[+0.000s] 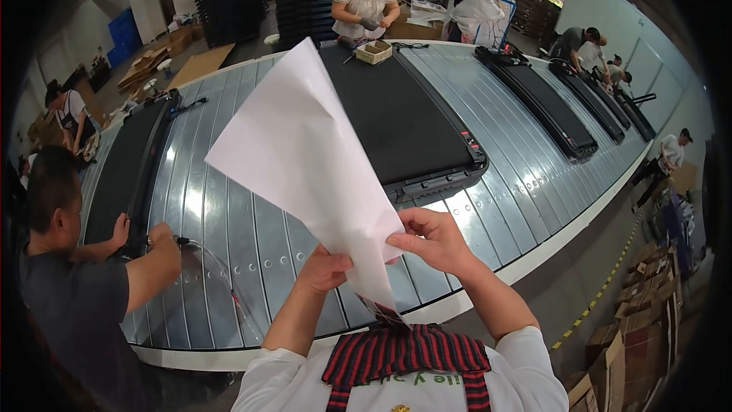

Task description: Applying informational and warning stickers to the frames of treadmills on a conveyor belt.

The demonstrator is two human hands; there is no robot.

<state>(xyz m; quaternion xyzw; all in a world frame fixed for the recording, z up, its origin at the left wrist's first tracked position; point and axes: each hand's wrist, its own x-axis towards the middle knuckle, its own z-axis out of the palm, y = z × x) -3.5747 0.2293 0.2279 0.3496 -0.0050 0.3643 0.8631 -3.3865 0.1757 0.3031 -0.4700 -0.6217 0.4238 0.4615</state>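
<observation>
A large white sheet of paper is held up in front of my chest, slanting to the upper left. My left hand pinches its lower left edge. On the other side, my right hand grips the right edge between thumb and fingers. The sheet looks bent or folded near its bottom, where a darker printed part shows. Behind the paper lies a long black treadmill-like machine on the metal conveyor; the sheet hides part of its left side.
More black machines lie across the conveyor. At left a co-worker handles another machine, with a cable nearby. A small open box sits on the far end of the middle machine, before another co-worker. Cardboard stands at right.
</observation>
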